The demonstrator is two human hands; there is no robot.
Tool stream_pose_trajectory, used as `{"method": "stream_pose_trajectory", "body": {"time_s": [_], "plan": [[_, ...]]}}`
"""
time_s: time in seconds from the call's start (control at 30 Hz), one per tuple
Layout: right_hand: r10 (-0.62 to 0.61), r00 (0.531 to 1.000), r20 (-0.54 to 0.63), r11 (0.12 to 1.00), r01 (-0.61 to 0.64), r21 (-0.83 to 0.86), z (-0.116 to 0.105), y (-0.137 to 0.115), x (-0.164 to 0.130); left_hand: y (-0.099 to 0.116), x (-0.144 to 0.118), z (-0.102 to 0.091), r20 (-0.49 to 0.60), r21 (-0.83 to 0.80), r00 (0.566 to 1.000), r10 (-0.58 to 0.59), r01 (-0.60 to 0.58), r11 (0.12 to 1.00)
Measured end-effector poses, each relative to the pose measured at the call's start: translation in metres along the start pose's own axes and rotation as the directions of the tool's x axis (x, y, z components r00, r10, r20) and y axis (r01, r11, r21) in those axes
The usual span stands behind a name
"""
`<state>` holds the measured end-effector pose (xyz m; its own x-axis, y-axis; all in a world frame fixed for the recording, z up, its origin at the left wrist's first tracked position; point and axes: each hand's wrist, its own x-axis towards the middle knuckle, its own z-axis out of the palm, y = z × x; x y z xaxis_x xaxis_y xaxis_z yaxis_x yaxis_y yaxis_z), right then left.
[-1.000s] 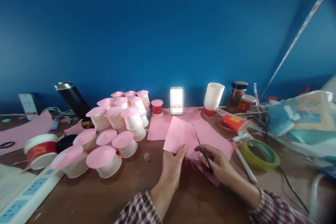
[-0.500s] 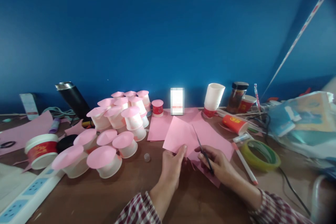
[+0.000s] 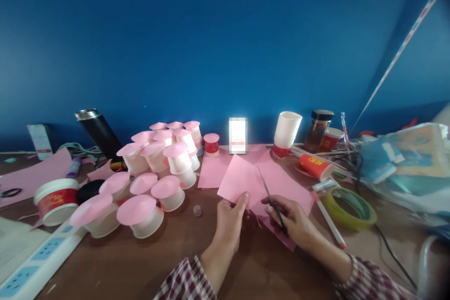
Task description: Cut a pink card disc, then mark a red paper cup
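Note:
My left hand pinches a piece of pink paper by its lower edge, thumb on top. In my right hand is a pair of scissors with black handles, the fingers closed round them. The blades point up and away and lie at the right edge of the held paper. Whether the blades are spread is hard to make out. Below both hands, more pink paper sheets lie on the brown table.
To the left stand several paper cups with pink cone tops, near a power strip. At right lie a roll of yellow tape, a marker and a red paper cup. Stacked white cups stand by the blue partition.
Almost nothing differs. The held paper has tilted very slightly, and the whole view has shifted a little. Both hands keep their grip.

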<state>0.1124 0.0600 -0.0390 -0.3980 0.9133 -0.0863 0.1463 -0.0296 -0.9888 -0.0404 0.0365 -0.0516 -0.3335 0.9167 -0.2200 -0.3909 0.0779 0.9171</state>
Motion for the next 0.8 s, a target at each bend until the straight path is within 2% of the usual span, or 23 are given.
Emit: {"method": "stream_pose_trajectory", "body": {"time_s": [0.23,0.43,0.8], "plan": [[0.002,1.000,0.018,1.000,-0.003,0.008,0.002,-0.004,0.000,0.003,0.003,-0.002,-0.006,0.018,0.999,0.034,-0.033,0.999],[0.002,1.000,-0.006,0.999,-0.002,0.048,0.004,0.000,0.001,-0.005,0.006,-0.003,-0.009,0.060,0.999,0.034,-0.033,0.998],[-0.027,1.000,-0.002,1.000,0.027,-0.007,-0.002,0.003,0.003,-0.001,-0.001,0.000,0.006,0.071,0.998,-0.070,0.069,0.995]]}}
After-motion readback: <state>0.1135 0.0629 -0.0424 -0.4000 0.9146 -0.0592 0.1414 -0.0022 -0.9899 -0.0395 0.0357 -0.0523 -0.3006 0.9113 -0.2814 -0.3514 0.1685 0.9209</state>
